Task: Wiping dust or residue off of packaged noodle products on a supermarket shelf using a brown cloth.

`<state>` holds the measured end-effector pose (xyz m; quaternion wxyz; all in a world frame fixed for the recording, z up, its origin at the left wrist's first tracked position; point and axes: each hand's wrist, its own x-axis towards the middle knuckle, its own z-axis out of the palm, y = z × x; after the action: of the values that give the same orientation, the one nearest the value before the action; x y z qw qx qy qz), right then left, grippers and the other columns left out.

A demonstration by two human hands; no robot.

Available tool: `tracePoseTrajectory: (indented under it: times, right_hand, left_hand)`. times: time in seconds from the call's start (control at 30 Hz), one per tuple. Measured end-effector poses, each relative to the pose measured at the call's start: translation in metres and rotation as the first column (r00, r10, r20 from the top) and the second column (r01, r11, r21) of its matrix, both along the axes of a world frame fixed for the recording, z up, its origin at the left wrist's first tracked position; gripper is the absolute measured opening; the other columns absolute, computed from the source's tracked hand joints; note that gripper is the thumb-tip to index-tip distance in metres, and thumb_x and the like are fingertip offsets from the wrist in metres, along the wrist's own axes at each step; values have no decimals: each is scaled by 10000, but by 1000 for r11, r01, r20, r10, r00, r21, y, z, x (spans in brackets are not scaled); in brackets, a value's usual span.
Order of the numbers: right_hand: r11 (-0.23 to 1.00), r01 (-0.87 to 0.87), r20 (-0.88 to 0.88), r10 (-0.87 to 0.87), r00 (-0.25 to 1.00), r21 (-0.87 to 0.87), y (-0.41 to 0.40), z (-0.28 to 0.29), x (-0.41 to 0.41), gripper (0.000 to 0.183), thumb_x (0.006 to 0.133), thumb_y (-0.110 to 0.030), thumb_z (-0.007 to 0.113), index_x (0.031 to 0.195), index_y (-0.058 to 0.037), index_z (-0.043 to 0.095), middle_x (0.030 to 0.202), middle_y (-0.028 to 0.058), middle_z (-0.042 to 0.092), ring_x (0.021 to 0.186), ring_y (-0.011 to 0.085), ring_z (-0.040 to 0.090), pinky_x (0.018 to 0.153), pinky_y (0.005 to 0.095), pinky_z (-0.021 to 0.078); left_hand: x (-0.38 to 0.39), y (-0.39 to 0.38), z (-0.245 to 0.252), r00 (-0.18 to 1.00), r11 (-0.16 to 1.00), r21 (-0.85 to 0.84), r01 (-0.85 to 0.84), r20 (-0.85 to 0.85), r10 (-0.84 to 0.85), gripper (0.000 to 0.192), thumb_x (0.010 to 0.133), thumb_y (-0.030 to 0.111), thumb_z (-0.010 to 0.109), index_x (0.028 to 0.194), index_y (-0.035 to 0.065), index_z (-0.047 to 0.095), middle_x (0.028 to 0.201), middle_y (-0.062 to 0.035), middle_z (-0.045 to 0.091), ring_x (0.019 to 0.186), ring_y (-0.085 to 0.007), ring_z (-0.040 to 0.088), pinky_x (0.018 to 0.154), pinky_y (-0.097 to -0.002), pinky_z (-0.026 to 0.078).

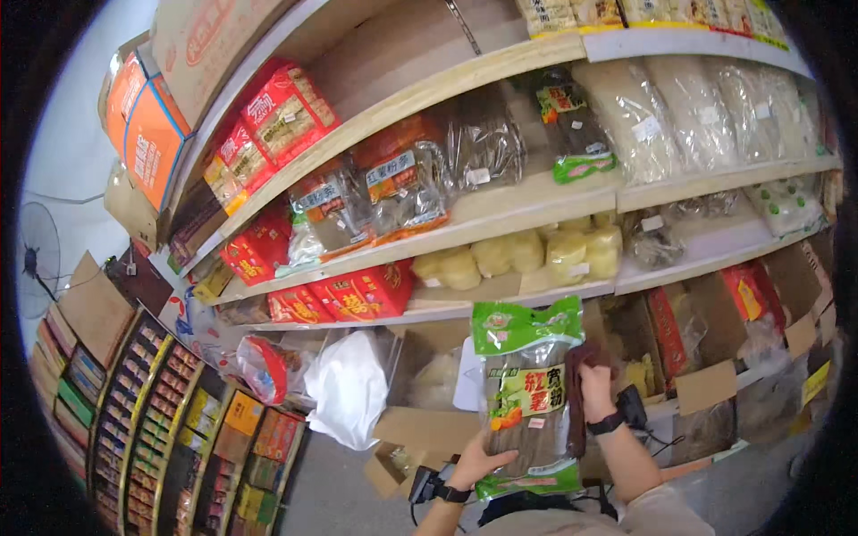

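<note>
A clear plastic bag of wide brown dried noodles (509,439) with green ends stands upright in front of me. My left hand (477,462) grips its lower left side, thumb across the front. My right hand (595,388) is shut on a dark maroon cloth (575,419), which hangs along the bag's right edge and touches it. A similar green-ended noodle pack (575,127) lies on the shelf above, beside a dark noodle bag (484,144). My right fingertips are partly hidden by the cloth.
Wooden shelves (429,231) hold red noodle packs (288,110), bags of white noodles (633,120) and yellow noodle bundles (583,251). Below are open cardboard boxes (705,387) and a white plastic bag (348,388). Packed display racks (151,402) stand left, near a fan (33,261).
</note>
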<state>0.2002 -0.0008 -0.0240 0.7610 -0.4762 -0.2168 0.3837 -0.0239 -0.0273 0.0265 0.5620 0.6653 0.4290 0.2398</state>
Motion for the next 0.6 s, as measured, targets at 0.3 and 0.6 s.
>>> tracePoseTrajectory:
  times: [0.3,0.6]
  right_hand:
    - [977,-196,-131,205,970,79,2,22,10,175,818,-138,436,969,-96,513,832,7,543,766,100,516,623,250,424]
    - [982,-68,-91,85,992,179,-1,41,-20,315,737,59,445,1039,-26,468,956,55,520,857,159,511,701,271,428]
  left_hand:
    - [-30,16,-6,986,986,37,164,-24,-163,535,656,146,690,1110,-9,453,1015,-76,548,944,-142,492,839,-290,382]
    - [-37,16,-48,996,975,212,-64,-44,75,828,600,152,733,1259,44,244,1147,-166,427,1060,-224,416,900,-333,323]
